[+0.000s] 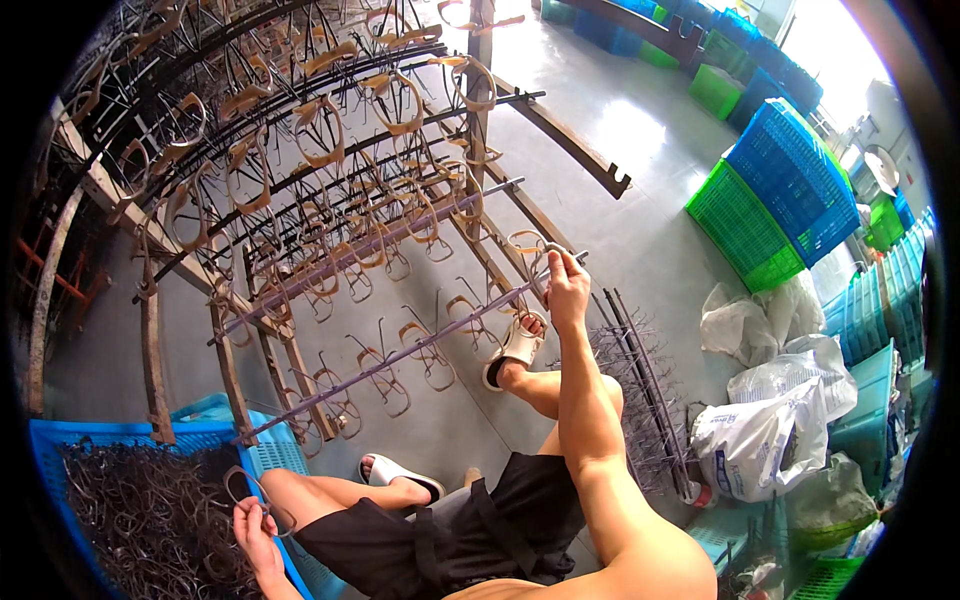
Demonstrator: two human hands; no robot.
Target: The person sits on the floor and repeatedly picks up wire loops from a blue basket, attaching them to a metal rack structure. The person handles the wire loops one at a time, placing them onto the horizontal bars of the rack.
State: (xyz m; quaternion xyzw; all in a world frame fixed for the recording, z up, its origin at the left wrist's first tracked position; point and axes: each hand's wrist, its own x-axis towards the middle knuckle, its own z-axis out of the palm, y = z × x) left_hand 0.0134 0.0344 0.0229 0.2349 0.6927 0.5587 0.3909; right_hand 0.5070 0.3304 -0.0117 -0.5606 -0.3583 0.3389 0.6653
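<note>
At the lower left, my left hand (255, 535) is closed on an eyeglass frame (236, 482), thin-rimmed and dark, beside a blue crate (130, 430) heaped with dark frames. My right hand (568, 290) reaches forward, fingers closed around the right end of a long purple rod (400, 352). Several brownish eyeglass frames (385, 385) hang spaced along this rod from wire hooks. Another tan frame (527, 242) is right next to my right fingers; whether they touch it I cannot tell.
Ahead stands a metal rack (205, 270) with tiers of rods carrying many tan frames. Bundled rods with wire hooks (640, 375) lie by my right leg. White plastic bags (765, 440), blue and green crates (780, 195) line the right side. A rack arm (570, 145) juts over the floor.
</note>
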